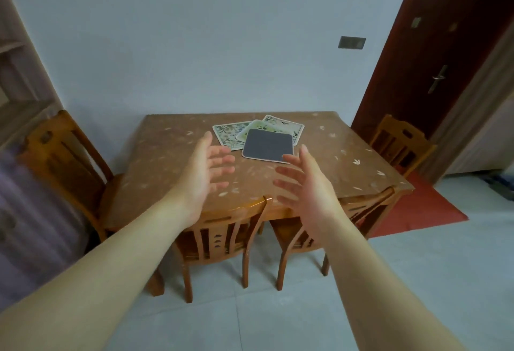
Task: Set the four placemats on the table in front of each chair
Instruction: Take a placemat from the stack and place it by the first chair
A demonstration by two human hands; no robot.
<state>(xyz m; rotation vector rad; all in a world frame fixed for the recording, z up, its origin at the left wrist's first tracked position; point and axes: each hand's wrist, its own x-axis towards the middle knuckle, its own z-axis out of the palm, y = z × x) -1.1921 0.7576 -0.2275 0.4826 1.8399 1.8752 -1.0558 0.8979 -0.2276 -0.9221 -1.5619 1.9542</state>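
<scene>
We are reaching both arms out over the near chairs toward the tabletop (167, 150), and neither hand is holding anything. Our left hand (207, 168) is hovering with its fingers (222, 160) spread and loosely curled, palm turned inward; our right hand (303, 181) is mirroring it, fingers (289, 183) fanned apart and empty. The placemats are lying in a loose, overlapping pile toward the far middle of the tabletop, none of them yet in front of a chair. On top we are seeing a grey mat (267, 145), apparently face down, and under it three patterned ones: a floral mat (226, 132) sticking out to the left, a green mat (251, 128) peeking out in the middle, and a pale bordered mat (289, 125) at the back right. We are judging these to be thin, light and floppy, so they will probably sag if lifted by one corner. The better hold looks like a pinch on an overhanging edge, or a hand on each side of the grey one. Four chairs are showing: the left chair (61, 156), the right chair (400, 142), and two near chairs (222, 225) tucked in below our wrists.
</scene>
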